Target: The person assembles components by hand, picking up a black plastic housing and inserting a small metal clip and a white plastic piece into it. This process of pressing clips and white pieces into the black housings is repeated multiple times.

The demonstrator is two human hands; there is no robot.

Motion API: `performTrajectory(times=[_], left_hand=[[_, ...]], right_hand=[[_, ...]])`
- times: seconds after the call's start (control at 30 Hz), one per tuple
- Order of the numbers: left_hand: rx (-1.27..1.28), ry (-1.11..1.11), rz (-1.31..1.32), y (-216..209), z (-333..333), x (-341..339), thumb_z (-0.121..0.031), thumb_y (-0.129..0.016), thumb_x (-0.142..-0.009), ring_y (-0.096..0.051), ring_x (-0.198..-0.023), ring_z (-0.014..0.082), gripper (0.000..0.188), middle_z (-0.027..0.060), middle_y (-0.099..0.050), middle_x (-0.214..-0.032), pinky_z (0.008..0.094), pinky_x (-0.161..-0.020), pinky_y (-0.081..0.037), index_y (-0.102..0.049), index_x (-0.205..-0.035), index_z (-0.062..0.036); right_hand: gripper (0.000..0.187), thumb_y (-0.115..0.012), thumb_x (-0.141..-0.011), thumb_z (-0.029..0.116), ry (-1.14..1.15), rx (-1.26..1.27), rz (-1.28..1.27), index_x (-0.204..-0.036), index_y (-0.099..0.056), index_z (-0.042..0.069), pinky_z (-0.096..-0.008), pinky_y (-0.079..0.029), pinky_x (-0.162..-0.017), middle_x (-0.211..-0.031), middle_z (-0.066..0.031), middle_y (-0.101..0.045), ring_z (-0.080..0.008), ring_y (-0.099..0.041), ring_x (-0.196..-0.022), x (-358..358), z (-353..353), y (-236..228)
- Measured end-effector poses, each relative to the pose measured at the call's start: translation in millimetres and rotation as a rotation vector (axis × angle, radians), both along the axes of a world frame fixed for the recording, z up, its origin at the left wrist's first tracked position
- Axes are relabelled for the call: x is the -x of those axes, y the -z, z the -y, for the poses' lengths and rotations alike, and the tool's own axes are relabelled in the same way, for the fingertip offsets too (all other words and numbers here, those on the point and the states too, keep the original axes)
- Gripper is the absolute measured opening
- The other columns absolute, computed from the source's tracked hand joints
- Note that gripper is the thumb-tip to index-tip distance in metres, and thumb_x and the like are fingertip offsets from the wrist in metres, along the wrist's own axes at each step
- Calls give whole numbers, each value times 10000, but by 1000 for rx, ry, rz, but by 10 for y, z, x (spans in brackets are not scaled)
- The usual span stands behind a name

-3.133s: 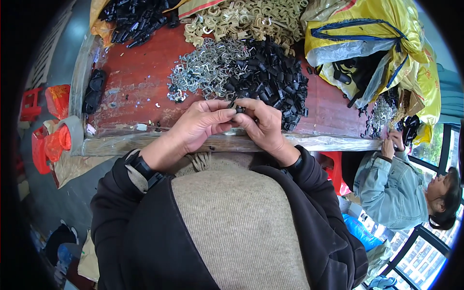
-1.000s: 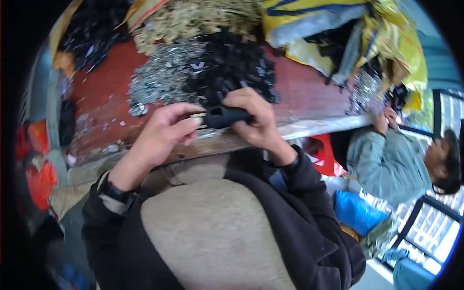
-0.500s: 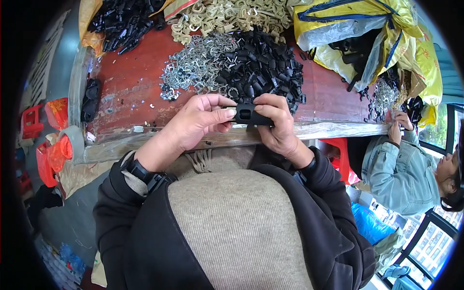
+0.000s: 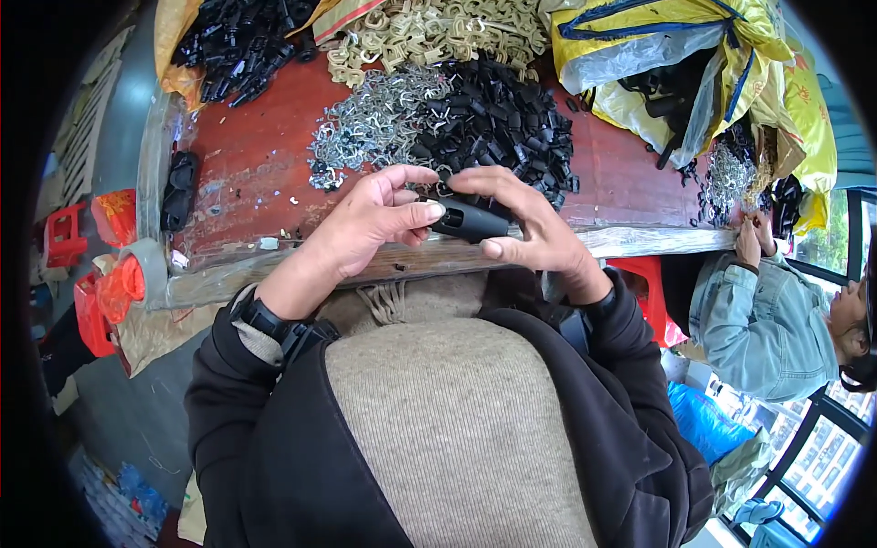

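A black hollow plastic part (image 4: pixel 475 222) with a slot in its side is held over the table's front edge. My left hand (image 4: pixel 356 226) pinches its left end between thumb and fingers. Around its right end, my right hand (image 4: pixel 548 233) is open, with the fingers stretched above the part and the thumb below it. Just beyond the hands lies a heap of small black plastic pieces (image 4: pixel 512 128). Beside that heap, on its left, is a pile of silvery metal clips (image 4: pixel 375 119).
Beige plastic pieces (image 4: pixel 438 35) and more black parts (image 4: pixel 242 46) cover the far side of the red table (image 4: pixel 247 151). A yellow bag (image 4: pixel 630 41) stands at the far right. A black case (image 4: pixel 180 190) lies near the left edge. To the right sits a co-worker (image 4: pixel 767 301).
My right hand has loosened from the black part, its fingers and thumb spreading apart. The part has turned and tilts down to the right, still in my left hand.
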State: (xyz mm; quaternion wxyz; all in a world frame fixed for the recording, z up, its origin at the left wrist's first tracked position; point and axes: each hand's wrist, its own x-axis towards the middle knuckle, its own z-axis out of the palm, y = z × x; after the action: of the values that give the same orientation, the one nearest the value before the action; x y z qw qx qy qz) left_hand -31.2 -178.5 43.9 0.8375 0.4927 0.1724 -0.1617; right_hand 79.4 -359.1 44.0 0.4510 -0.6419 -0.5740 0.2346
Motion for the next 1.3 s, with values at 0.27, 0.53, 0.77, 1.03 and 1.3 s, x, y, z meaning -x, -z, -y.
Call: performTrajectory(times=[0.27, 0.53, 0.77, 1.03, 1.3], left_hand=[[-62, 54, -2, 58, -75, -199, -94, -634, -692, -503, -688, 76, 480, 43, -533, -870, 201, -603, -438, -404, -1102, 4], [139, -40, 130, 110, 22, -207, -29, -637, -658, -505, -768, 82, 506, 40, -511, -933, 207, -669, -434, -408, -1109, -7], [152, -22, 96, 70, 130, -55, -24, -629, -672, -510, -762, 81, 515, 26, -516, -918, 211, -670, -436, -388, -1127, -13], [104, -17, 32, -36, 226, 149, -87, -613, -718, -516, -701, 82, 554, 58, -548, -868, 200, -627, -438, -320, -1181, -4], [48, -80, 17, 6, 68, 172, -146, -597, -743, -526, -672, 91, 546, 101, -561, -875, 201, -612, -442, -317, -1182, 16]], right_hand=[[789, -566, -593, 560, -176, -59, -413, -1097, -434, -33, -378, -293, -894, -1080, -160, -470, -283, -424, -1032, -88, -365, 120], [795, -528, -599, 594, -69, -57, -503, -1086, -448, -30, -360, -323, -867, -1061, -150, -466, -256, -452, -992, -82, -331, 158], [774, -485, -650, 594, 60, -206, -640, -1100, -435, -34, -335, -341, -854, -1020, -144, -488, -224, -463, -976, 157, -197, 183], [914, -417, -614, 731, 199, -181, -726, -1097, -414, -46, -307, -373, -835, -1006, -136, -487, -199, -489, -934, 330, 70, -51], [903, -408, -622, 728, 488, -242, -605, -1074, -421, -53, -304, -385, -814, -944, -122, -511, -194, -502, -898, 315, 568, 115]])
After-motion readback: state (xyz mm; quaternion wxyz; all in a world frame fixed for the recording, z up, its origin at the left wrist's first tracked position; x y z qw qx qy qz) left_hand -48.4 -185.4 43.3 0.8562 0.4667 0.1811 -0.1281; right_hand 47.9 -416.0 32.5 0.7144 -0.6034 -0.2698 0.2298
